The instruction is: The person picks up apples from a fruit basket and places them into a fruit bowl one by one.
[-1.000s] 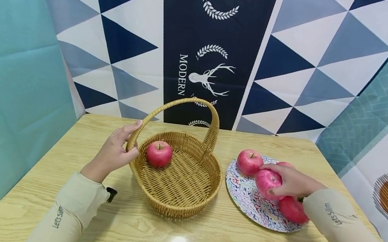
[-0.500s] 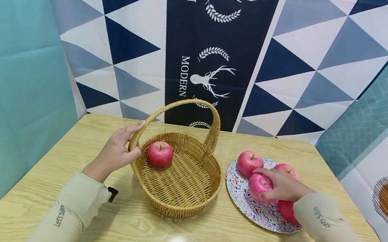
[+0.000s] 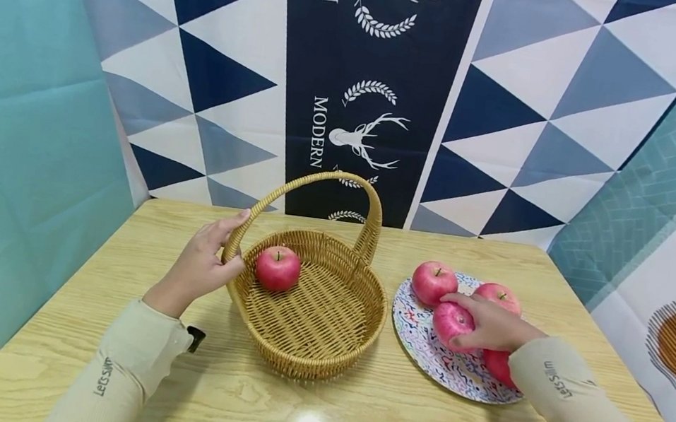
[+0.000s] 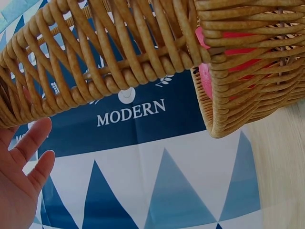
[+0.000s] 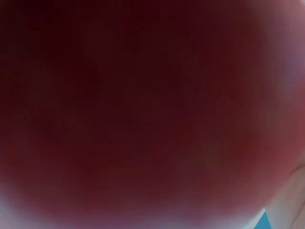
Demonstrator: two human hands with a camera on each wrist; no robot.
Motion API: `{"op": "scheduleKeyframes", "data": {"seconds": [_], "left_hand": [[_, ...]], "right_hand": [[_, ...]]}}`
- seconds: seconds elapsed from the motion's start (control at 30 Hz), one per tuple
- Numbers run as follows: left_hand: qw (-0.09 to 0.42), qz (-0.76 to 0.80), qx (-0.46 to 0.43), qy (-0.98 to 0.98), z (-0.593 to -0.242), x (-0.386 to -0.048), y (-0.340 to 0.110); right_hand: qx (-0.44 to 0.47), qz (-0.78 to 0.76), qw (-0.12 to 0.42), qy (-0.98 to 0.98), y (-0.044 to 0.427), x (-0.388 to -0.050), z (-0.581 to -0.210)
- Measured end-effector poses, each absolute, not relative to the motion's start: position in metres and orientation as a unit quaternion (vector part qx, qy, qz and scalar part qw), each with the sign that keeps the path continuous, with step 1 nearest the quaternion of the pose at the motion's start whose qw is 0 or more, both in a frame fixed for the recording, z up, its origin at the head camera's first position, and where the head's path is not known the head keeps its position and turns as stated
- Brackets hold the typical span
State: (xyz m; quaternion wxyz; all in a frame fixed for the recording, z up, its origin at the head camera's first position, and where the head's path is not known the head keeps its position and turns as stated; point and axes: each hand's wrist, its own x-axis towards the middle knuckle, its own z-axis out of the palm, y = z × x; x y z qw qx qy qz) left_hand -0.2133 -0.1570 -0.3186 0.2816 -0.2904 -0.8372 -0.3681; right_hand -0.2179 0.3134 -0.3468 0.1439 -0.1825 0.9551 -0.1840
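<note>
My left hand (image 3: 196, 265) grips the lower left part of the handle (image 3: 299, 183) of a round wicker basket (image 3: 308, 365). In the left wrist view, that hand's fingers (image 4: 37, 138) show beneath the woven handle. One red apple (image 3: 277, 269) sits inside the basket at its left side. Over on the right, my right hand (image 3: 494, 326) holds a pink-red apple (image 3: 450, 324) by its sides, over a patterned plate (image 3: 418, 353); whether this apple touches the plate cannot be told. Close to the right wrist camera, a dark red blurred apple (image 5: 143, 105) fills most of the view.
Around the right hand, the plate bears an apple (image 3: 434, 283) at the back left, another apple (image 3: 498, 297) behind the hand, and a third apple (image 3: 498, 366) partly covered by the sleeve. A patterned cloth (image 3: 217, 102) hangs behind the wooden table (image 3: 235, 411).
From the first frame, my right hand has shifted slightly left with its apple, uncovering more of the apple behind it. Since half a second ago it has barely moved. The left hand stays on the handle.
</note>
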Motion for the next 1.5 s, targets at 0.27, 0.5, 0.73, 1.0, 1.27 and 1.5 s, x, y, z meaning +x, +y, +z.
{"op": "scheduleKeyframes", "data": {"seconds": [0.27, 0.5, 0.73, 1.0, 1.27, 1.5], "left_hand": [[0.281, -0.369, -0.29, -0.837, -0.3177, -0.2134, -0.1569], [0.275, -0.369, -0.285, -0.841, -0.3179, -0.2134, -0.1579], [0.281, -0.37, -0.29, -0.837, -0.3183, -0.2128, -0.1578], [0.283, -0.368, -0.29, -0.837, -0.3199, -0.2139, -0.1582], [0.279, -0.374, -0.288, -0.836, -0.3192, -0.2134, -0.157], [0.278, -0.374, -0.286, -0.837, -0.3188, -0.2132, -0.1568]], "right_hand": [[-0.183, -0.179, 0.141, 0.956, 0.3129, -0.2179, -0.3502], [-0.175, -0.168, 0.141, 0.96, 0.3122, -0.2196, -0.351], [-0.179, -0.165, 0.141, 0.96, 0.3119, -0.221, -0.3507], [-0.172, -0.172, 0.149, 0.958, 0.3115, -0.2192, -0.351], [-0.181, -0.16, 0.124, 0.962, 0.3101, -0.2164, -0.3552], [-0.163, -0.153, 0.111, 0.968, 0.3104, -0.2118, -0.3523]]}}
